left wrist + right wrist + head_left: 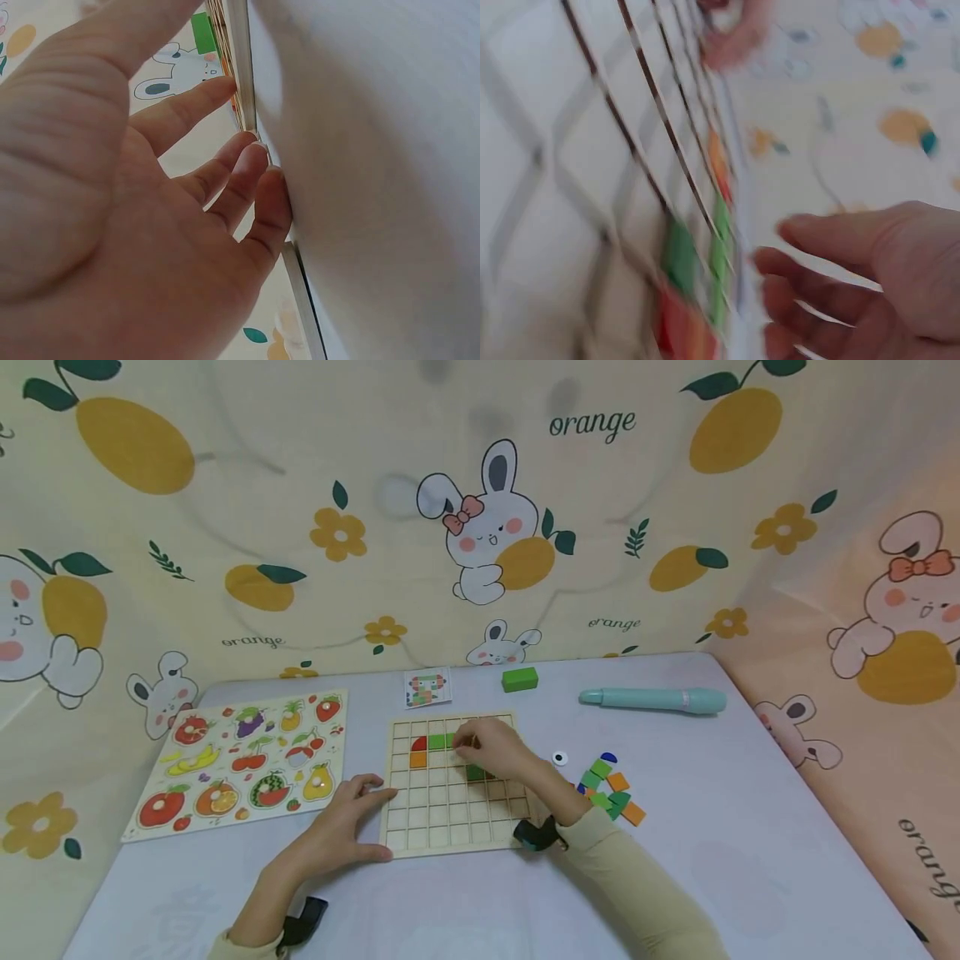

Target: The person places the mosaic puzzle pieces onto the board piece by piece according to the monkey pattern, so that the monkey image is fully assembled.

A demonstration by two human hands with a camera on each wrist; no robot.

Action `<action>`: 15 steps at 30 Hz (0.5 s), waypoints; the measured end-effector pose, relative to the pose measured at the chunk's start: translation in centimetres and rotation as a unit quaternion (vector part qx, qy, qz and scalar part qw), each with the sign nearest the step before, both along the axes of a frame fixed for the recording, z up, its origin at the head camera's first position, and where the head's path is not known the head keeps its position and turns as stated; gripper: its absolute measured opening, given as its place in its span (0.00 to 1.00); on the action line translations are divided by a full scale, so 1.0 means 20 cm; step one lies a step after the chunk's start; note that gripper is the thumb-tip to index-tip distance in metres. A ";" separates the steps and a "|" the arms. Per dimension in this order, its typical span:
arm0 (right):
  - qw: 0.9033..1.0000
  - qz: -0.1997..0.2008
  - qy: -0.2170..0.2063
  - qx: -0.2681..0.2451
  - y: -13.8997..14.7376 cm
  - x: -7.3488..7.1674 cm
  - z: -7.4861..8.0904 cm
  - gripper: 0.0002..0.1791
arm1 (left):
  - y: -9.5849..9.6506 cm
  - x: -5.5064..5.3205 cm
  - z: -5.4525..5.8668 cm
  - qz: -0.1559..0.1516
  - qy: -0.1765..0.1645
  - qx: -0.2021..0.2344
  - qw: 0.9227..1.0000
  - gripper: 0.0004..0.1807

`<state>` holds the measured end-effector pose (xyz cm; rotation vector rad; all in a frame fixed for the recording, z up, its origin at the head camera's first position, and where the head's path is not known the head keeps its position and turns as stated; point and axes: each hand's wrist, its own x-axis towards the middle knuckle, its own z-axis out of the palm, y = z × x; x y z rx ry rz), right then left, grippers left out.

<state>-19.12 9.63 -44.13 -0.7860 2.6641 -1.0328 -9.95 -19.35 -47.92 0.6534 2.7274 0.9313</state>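
Observation:
A wooden grid board lies in the middle of the table. It bears a red tile, an orange tile, light green tiles in a row and a dark green tile. My left hand rests at the board's left edge, thumb and fingers spread; the left wrist view shows its fingertips by that edge. Over the upper grid is my right hand, fingertips close to the green row. In the right wrist view, its loosely bent fingers show nothing between them.
Loose coloured tiles and a round eye piece lie right of the board. Behind it are a pattern card and a green block. A teal pen lies at the back right, a fruit puzzle board at left.

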 end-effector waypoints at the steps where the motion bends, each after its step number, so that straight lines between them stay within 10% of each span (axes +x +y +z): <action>1: 1.000 -0.006 -0.013 0.000 0.06 -0.01 0.02 0.06 | 0.00 0.00 0.00 0.001 0.001 -0.002 1.000 0.49; 15: 0.990 -0.091 -0.064 0.088 0.74 -0.01 0.07 0.07 | 0.01 0.00 0.00 0.004 -0.003 -0.005 1.000 0.49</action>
